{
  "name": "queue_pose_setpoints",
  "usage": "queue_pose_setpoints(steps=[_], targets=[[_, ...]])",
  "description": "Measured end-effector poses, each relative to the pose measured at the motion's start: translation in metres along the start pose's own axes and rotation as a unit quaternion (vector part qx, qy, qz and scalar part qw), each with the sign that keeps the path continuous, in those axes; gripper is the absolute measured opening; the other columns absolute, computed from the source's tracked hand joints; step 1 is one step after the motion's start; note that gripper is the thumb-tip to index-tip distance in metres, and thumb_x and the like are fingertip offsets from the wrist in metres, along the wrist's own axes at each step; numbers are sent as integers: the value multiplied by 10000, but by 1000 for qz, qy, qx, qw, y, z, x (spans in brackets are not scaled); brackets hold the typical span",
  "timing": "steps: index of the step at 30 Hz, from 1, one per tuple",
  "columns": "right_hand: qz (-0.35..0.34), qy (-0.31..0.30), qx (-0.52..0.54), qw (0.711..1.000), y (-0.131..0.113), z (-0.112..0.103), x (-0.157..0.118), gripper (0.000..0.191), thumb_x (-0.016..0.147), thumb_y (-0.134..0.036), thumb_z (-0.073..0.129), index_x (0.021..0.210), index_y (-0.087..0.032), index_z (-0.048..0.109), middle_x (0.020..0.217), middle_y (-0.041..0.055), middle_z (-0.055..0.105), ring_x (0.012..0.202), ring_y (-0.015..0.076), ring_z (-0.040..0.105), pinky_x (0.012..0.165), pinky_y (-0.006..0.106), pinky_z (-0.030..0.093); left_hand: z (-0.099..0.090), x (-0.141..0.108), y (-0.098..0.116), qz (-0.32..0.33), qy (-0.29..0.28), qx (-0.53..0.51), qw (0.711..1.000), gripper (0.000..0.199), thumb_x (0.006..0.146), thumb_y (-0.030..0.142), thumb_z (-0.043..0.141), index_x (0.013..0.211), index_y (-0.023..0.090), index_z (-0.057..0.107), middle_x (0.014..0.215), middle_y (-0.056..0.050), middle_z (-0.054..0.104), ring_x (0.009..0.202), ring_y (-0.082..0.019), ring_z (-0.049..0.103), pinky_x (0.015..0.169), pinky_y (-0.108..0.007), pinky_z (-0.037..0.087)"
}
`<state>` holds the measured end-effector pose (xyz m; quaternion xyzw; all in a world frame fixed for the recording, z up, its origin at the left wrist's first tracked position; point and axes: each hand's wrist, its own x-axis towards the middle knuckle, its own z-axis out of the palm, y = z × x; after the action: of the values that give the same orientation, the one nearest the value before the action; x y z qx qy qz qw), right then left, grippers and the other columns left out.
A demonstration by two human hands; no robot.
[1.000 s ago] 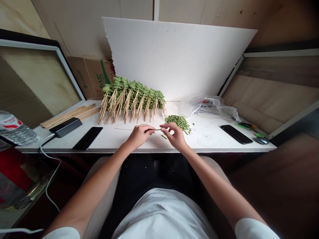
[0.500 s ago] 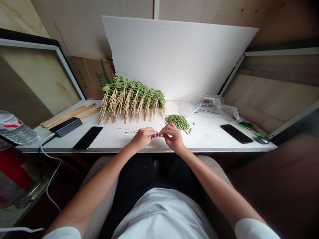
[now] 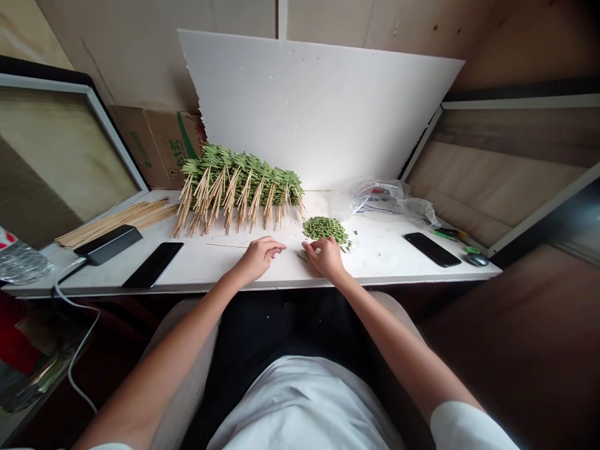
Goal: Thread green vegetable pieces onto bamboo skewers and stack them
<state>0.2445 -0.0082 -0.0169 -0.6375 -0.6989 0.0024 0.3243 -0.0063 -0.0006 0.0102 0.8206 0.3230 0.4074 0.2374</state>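
Near the front edge of the white table, my left hand (image 3: 259, 257) is pinched closed beside a thin stick (image 3: 227, 245); what its fingertips hold is too small to name. My right hand (image 3: 325, 256) is closed in a pinch at the near side of a pile of short green pieces (image 3: 327, 229), with a small pale green bit at its fingertips. The hands are apart. Behind them, many green-topped skewers (image 3: 244, 178) lie stacked, their bare wooden ends fanned toward me.
Bare sticks (image 3: 117, 224), a black box (image 3: 110, 244) and a phone (image 3: 154, 265) lie left, near a bottle (image 3: 21, 259). On the right are plastic bags (image 3: 398, 199), another phone (image 3: 432, 249) and a mouse (image 3: 477, 259). A white board (image 3: 319, 112) stands behind.
My hands have moved apart from where their fingertips met. The right one is now at the green pile's near edge. The whole view has shifted slightly.
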Motion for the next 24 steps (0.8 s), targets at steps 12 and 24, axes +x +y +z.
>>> queue_pose_setpoints(steps=[12,24], targets=[[-159,-83,321,930,-36,-15,-10,378,976,-576,707,1148,-262,828,1073,82,824,949,231,714,751,325,529,5,-2,7,-76,44,-105,991,329,912,337,763,1186,155,781,861,-77,811,770,-212,776,797,-358,660],[-158,44,280,946,-33,-17,-9,264,1021,-493,673,1055,-272,812,967,89,780,971,267,646,728,378,533,-2,1,6,-73,32,-42,996,177,919,319,770,995,174,835,886,-76,816,702,-192,748,701,-305,622]])
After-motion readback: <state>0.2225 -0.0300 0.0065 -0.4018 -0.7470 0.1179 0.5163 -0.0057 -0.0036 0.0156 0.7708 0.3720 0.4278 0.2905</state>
